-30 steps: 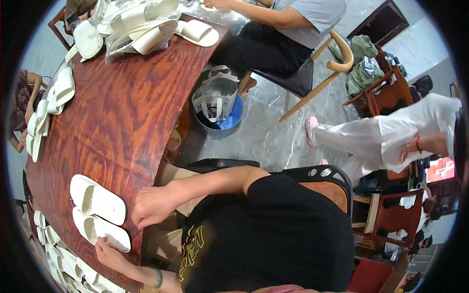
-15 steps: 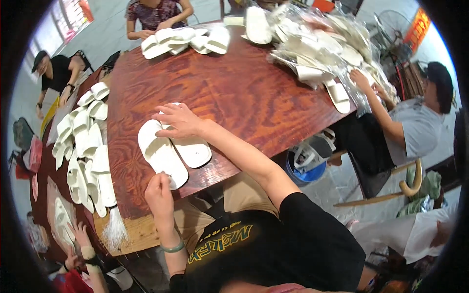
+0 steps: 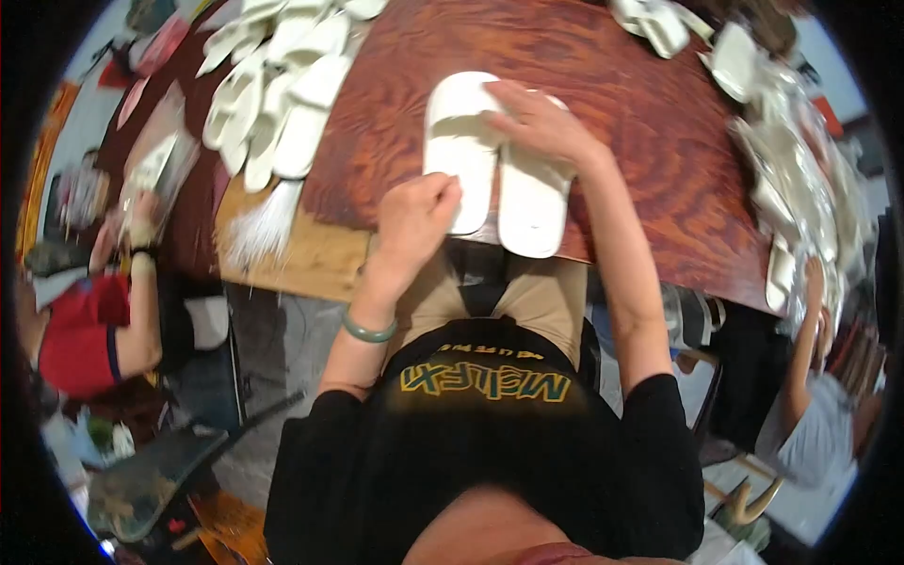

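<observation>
The right hand (image 3: 544, 127) hides most of the right slipper's strap and part of its toe; the left hand (image 3: 414, 217) covers the outer edge of the left slipper (image 3: 474, 174) near the heel; whether it pinches anything there I cannot tell. The left hand's fingers are curled in, the thumb against the forefinger, knuckles up, with a green bangle (image 3: 369, 331) on the wrist; the right hand lies palm down, fingers stretched out and thumb apart, its forearm coming up and inward from the right. Both white slippers lie side by side on the wooden table (image 3: 640, 169), toes away from the person; the heel of the right slipper (image 3: 532, 207) reaches the table's near edge. The pile of white slippers (image 3: 318, 80) at left is cut off by the top edge; bagged slippers (image 3: 800, 160) at right blur under shiny plastic; a co-worker (image 3: 89, 330) in red is partly lost in the dark rim.
</observation>
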{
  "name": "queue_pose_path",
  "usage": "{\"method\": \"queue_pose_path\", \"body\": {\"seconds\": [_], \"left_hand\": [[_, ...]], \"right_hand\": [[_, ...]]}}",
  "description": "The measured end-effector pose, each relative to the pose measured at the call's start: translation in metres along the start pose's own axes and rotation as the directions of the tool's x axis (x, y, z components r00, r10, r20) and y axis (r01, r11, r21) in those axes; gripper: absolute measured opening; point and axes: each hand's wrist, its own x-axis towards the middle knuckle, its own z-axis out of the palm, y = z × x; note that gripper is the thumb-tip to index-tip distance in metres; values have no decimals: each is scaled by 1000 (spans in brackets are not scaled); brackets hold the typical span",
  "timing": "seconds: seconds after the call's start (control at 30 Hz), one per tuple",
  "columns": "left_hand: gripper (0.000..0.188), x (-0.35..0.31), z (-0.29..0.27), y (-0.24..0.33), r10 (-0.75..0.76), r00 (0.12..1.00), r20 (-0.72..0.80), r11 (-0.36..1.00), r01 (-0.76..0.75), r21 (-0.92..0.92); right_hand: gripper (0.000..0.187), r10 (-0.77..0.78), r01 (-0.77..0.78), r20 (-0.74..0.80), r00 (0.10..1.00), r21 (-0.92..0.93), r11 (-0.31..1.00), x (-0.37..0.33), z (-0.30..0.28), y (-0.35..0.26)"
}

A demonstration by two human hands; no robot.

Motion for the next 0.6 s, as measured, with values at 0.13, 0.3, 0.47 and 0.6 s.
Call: {"method": "queue_pose_path", "body": {"seconds": [0.13, 0.3, 0.47, 0.6], "left_hand": [[26, -12, -7, 6, -68, 997, 28, 995, 65, 82], [28, -11, -10, 7, -71, 995, -66, 997, 73, 26], [31, -1, -1, 2, -48, 995, -86, 998, 50, 28], [31, 30, 26, -7, 93, 989, -116, 956, -56, 289]], "right_hand": [[38, -49, 33, -319, 946, -56, 998, -23, -11, -22], [13, 66, 37, -425, 903, 228, 973, -69, -9, -57], [11, 38, 48, -428, 903, 189, 981, -90, -2, -75], [10, -37, 59, -443, 896, 38, 998, -71, -19, -68]]}}
